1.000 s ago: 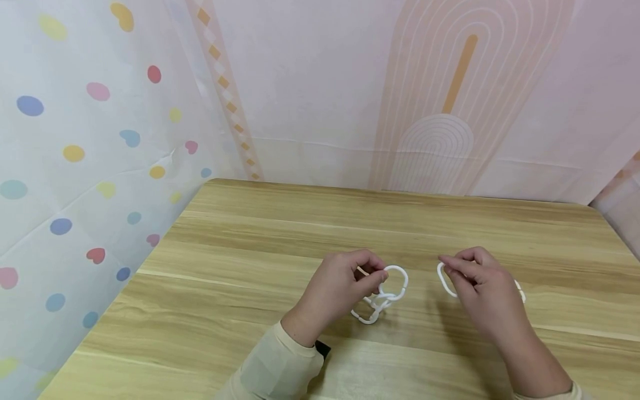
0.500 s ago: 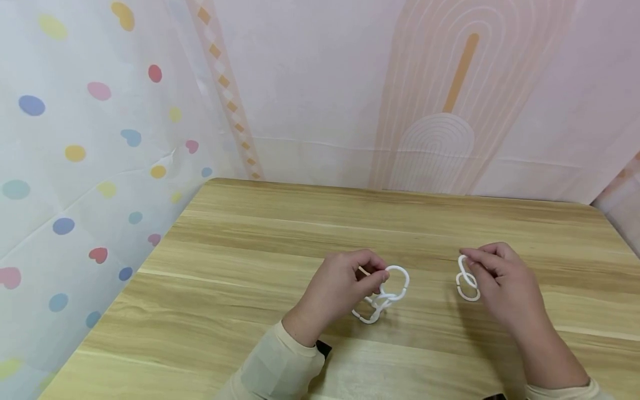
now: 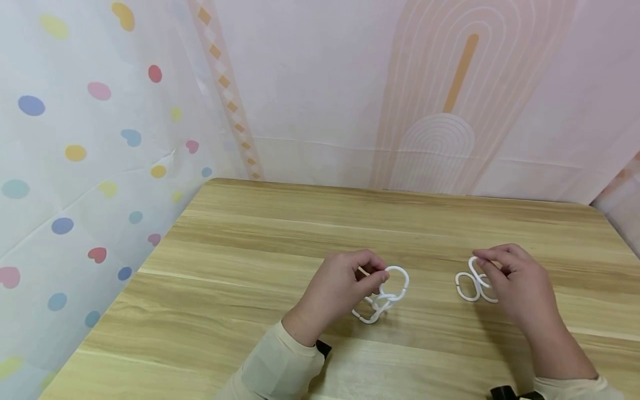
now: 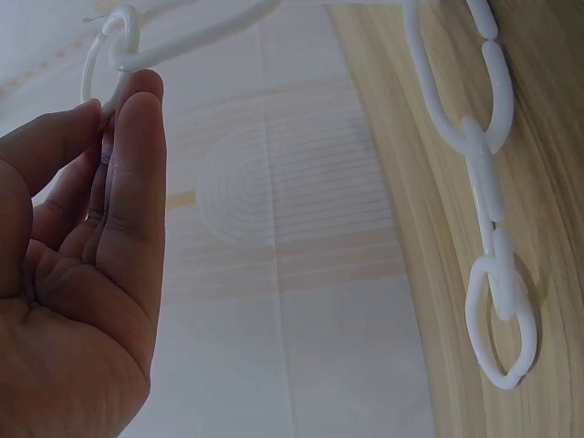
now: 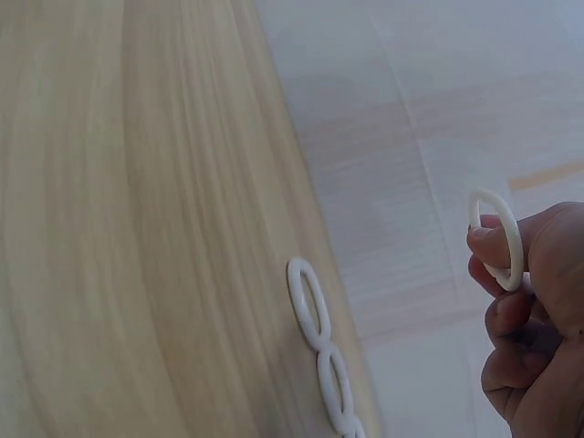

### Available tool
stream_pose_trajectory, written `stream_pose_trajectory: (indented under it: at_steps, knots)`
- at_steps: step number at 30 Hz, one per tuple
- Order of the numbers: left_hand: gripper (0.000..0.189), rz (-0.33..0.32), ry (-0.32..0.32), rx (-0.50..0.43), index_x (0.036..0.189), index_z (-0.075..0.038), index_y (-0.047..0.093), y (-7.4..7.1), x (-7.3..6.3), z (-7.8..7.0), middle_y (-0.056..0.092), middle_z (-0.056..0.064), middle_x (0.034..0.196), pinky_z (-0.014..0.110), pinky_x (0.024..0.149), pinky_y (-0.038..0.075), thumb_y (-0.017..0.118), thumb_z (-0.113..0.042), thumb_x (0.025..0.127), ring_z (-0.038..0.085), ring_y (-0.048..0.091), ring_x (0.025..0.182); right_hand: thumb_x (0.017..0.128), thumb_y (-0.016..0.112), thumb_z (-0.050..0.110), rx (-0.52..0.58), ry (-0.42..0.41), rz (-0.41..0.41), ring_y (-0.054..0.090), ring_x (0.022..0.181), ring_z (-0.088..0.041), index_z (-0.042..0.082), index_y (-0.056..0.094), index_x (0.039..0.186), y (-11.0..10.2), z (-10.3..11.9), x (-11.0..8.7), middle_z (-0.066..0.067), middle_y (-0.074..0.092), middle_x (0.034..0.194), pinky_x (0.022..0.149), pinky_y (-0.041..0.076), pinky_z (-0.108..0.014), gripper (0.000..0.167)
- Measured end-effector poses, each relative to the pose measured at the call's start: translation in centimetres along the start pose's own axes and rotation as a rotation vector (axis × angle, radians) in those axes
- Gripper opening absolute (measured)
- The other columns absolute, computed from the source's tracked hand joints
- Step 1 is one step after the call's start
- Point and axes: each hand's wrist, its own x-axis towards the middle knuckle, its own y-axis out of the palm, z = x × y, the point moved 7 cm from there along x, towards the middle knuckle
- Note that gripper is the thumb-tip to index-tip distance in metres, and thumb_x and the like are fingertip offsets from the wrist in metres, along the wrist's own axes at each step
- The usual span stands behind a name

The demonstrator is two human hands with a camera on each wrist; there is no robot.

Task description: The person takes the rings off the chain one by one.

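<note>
My left hand (image 3: pixel 340 289) pinches a white plastic chain link (image 3: pixel 407 278) between thumb and fingertips. More joined links (image 3: pixel 369 321) hang below it, partly hidden behind the hand in the head view. The left wrist view shows this chain (image 4: pixel 493 182) looping out of frame and back down to the tabletop, where its end link lies. To the right, my right hand (image 3: pixel 520 291) pinches a single white link (image 5: pixel 515 242) between thumb and forefinger, raised over the table. Below that hand, several more links (image 5: pixel 308 301) lie in a row on the wood, partly covered by it in the head view.
Both hands work over a wood-grain table (image 3: pixel 300 222). A pale pink patterned cloth (image 3: pixel 320 83) hangs behind its far edge, and a polka-dot cloth (image 3: pixel 115 211) along the left side. Dark wrist gear (image 3: pixel 502 393) shows by the right sleeve.
My right hand has moved to the right with its link, uncovering links on the table that it had hidden. My left hand and its chain have stayed almost still.
</note>
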Motion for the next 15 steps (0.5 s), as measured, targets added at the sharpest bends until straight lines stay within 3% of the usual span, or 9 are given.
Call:
stream_pose_trajectory:
  at_steps: [5,11,15]
  knots:
    - [0.005,0.0,-0.002,0.009,0.093,-0.011,0.073,0.0,0.0,0.0,0.072,0.0,0.084,0.023,0.062,0.054,0.072,-0.016,0.094,0.012,0.068,0.064,0.094,0.071,0.01,-0.003,0.034,-0.013,0.047,0.065,-0.001,0.005,0.077,0.106,-0.3,-1.1,0.1,0.004,0.064,0.096,0.048,0.039,-0.019,0.014]
    - [0.004,0.003,-0.005,0.018,0.092,-0.014,0.073,0.0,0.0,-0.1,0.072,0.001,0.085,0.024,0.061,0.053,0.071,-0.016,0.094,0.01,0.067,0.063,0.094,0.072,0.024,-0.023,0.173,0.038,0.046,0.07,-0.006,0.009,0.077,0.108,-0.5,-3.4,0.0,0.027,0.058,0.088,0.05,0.04,-0.024,0.021]
    - [0.004,0.001,-0.005,0.02,0.092,-0.014,0.073,0.0,0.0,-0.2,0.072,-0.001,0.085,0.024,0.062,0.053,0.071,-0.017,0.094,0.005,0.065,0.062,0.095,0.072,0.03,-0.029,0.239,0.06,0.045,0.072,-0.009,0.009,0.077,0.109,-0.5,-4.7,-0.2,0.028,0.056,0.084,0.049,0.04,-0.026,0.026]
